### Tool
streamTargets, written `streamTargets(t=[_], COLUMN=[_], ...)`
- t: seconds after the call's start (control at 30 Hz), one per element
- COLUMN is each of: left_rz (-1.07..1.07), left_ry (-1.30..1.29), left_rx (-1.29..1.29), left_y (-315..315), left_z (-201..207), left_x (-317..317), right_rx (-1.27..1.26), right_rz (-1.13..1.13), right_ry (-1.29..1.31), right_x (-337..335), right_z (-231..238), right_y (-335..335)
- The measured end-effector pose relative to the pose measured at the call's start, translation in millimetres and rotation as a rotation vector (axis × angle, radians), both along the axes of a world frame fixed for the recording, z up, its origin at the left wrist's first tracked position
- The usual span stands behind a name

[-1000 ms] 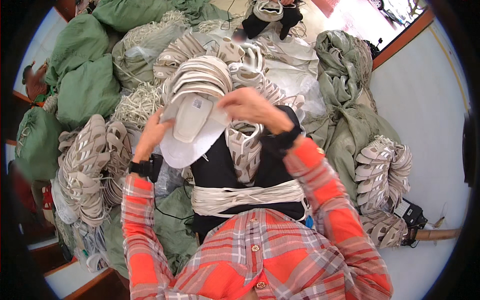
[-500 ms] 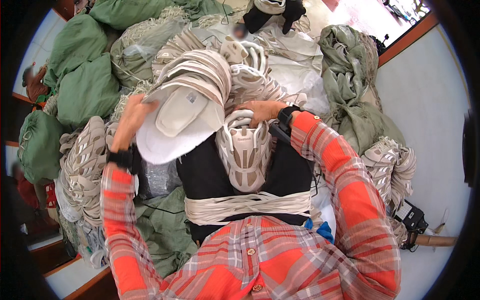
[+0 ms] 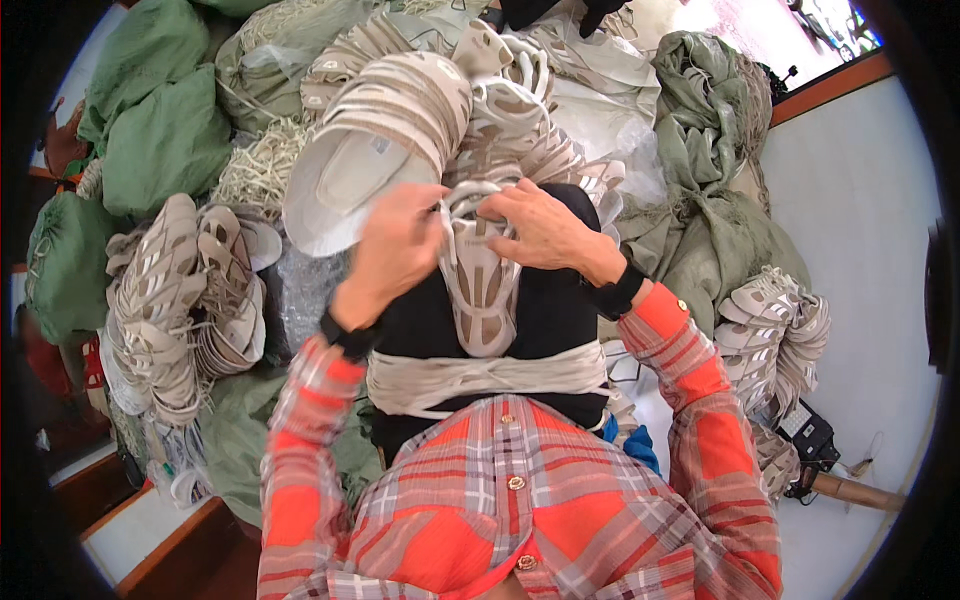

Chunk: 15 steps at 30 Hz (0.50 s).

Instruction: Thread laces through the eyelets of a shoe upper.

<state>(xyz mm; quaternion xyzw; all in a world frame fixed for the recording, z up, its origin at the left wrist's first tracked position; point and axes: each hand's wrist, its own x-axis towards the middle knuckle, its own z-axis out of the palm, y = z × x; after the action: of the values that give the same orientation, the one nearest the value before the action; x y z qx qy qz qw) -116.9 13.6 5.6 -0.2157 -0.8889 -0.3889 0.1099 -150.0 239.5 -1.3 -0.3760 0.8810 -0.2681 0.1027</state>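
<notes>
At the centre of the frame both hands gripped one beige shoe upper (image 3: 480,285) laid along the black lap, left hand (image 3: 392,250) and right hand (image 3: 545,228) with fingers closed on its top edge (steadying it flat), a nested stack of uppers (image 3: 385,140) just above.

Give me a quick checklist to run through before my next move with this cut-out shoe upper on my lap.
1. Left hand on the beige shoe upper: ok, fingers at its top edge.
2. Right hand on the same piece: ok, gripping the top from the other side.
3. Piece lying flat on the black lap cloth: ok.
4. Stack of uppers within reach: ok, just above the hands.
5. Band of strips across the lap tied tight: cannot tell.
</notes>
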Motion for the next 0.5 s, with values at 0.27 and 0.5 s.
streamTargets(t=[0.27, 0.5], left_rz=[-0.258, -0.039], left_ry=[-0.284, -0.25], left_rx=[-0.082, 0.165], left_y=[22, 10], left_z=[-46, -38], left_x=[-22, 35], right_rx=[-0.078, -0.158], right_rz=[-0.047, -0.242], right_ry=[-0.266, -0.028], right_x=[-15, 85], right_z=[-24, -18], right_y=[28, 26])
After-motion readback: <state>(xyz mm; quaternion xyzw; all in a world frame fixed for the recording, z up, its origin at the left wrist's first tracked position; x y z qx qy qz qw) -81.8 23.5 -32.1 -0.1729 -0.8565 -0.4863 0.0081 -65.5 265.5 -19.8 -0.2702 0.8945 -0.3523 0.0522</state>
